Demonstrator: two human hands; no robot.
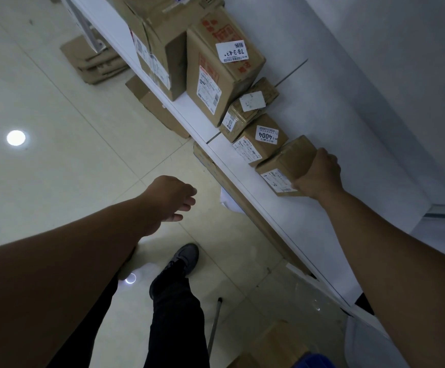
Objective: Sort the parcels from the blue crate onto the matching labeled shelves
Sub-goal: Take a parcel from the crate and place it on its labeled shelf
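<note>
I'm seeing brown parcels (287, 160) wearing white labels (232, 52), a box (224, 83) showing red print, a white shelf (282, 208), cream tiles (56, 102), black trousers (173, 314), a blue crate (319, 362).

Long black cloth trousers (173, 314) are worn on the legs, and a dark grey low sneaker (186, 257) with a rounded toe is seen on one foot. The left forearm (83, 248) and right forearm (375, 235) are left bare, as are the left hand (170, 200) and right hand (319, 173).

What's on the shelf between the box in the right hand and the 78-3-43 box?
Head view: two small parcels, the 4004 box and a white-stickered box.
</note>
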